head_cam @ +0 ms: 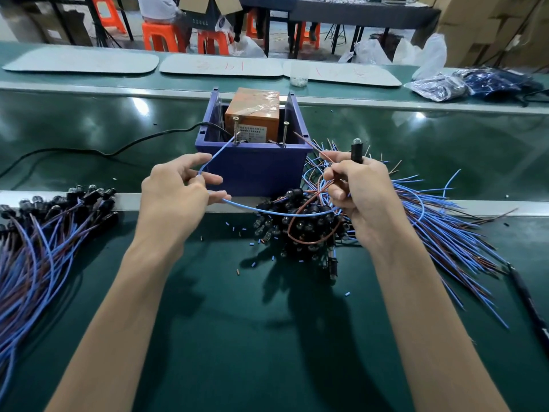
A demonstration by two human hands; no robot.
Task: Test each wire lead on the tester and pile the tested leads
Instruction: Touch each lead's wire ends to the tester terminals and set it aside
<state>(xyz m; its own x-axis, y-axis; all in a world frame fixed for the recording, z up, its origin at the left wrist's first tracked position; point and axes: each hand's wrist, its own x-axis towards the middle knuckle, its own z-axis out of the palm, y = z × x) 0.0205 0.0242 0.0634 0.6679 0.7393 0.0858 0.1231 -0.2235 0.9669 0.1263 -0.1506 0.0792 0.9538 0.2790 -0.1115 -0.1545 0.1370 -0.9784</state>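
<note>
- Wire lead, a black lamp holder with blue and brown tails, is held before the orange box tester in its blue plastic bin.
- Left hand pinches the blue tail, tip at the left screw; right hand grips holder and brown tail.
- Risk: the brown tip, not yet on the right screw, may slip off and read as a false fail.
- Tester label is too small to read.

The dark green counter carries a blue box holding the orange tester, with a black cable running off to its left. One pile of leads lies at the left edge, and a tangled heap of leads lies just right of the box. Insulation scraps are scattered between them, and white boards and plastic bags lie on the far strip.
</note>
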